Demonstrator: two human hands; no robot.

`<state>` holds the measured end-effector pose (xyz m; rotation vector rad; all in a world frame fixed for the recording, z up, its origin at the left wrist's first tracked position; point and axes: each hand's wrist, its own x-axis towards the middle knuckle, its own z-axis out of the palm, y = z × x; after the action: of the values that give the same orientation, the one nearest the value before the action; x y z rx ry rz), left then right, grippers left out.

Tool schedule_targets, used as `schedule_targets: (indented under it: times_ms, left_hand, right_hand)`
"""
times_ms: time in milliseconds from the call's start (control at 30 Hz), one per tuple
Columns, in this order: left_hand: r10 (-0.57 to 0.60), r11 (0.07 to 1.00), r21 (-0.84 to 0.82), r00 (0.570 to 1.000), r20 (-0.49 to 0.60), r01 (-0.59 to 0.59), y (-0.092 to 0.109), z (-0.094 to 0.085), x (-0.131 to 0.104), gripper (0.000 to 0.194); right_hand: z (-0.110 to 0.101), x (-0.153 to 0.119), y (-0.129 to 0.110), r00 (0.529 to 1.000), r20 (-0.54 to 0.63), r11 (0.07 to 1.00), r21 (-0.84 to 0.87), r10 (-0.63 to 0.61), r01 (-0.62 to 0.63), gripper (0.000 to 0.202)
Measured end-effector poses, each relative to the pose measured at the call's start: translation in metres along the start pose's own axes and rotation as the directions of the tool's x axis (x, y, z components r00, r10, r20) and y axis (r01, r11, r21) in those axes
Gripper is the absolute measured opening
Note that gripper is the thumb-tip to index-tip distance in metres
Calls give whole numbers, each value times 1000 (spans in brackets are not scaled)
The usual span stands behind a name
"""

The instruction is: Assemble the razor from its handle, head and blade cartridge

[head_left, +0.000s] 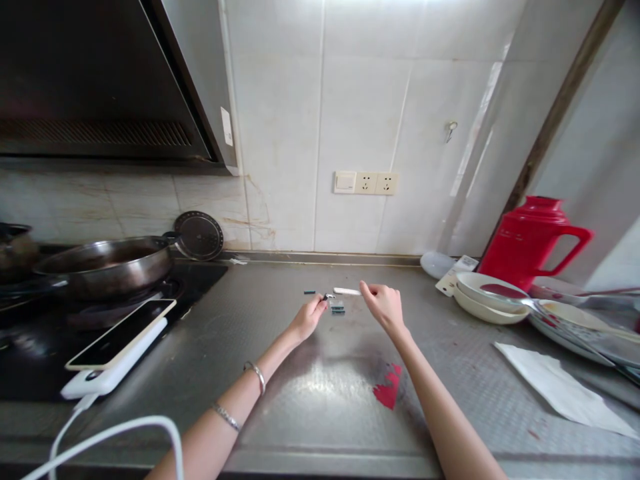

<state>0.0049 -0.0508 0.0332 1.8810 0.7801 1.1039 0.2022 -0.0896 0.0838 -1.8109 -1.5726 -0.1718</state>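
My left hand (307,320) pinches a small black and silver piece (327,297) between thumb and fingertips, too small to name. My right hand (385,303) is closed around one end of a slim white stick (346,291). The stick points left toward the piece in my left hand; whether the two touch, I cannot tell. Just below them on the metal counter (270,293) lie small dark blue-green strips (338,310). Another short dark strip (309,292) rests beyond my left fingertips.
A torn red scrap (388,387) lies between my forearms. On the left are a phone on a white power bank (115,360) with a cable, and a pan (107,267) on the stove. At right stand a red thermos (525,243), stacked bowls (490,300) and a white napkin (560,387).
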Motion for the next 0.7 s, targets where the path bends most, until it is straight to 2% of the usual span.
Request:
schedule_targets:
  times_ms: [167, 367, 567, 700]
  left_hand:
    - [22, 996, 91, 1000, 16, -24, 6, -1, -4, 29]
    - [16, 997, 77, 1000, -8, -15, 3, -3, -2, 28]
    - [16, 997, 73, 999, 29, -18, 5, -1, -3, 28]
    - [28, 1000, -12, 999, -42, -29, 7, -3, -1, 29]
  right_hand:
    - [4, -2, -7, 996, -21, 996, 0, -85, 85, 47]
    - [5, 5, 14, 1000, 0, 1000, -17, -17, 17, 45]
    - [11, 1, 5, 997, 81, 997, 70, 11, -16, 50]
    - [14, 2, 13, 992, 97, 996, 8, 84, -86, 50]
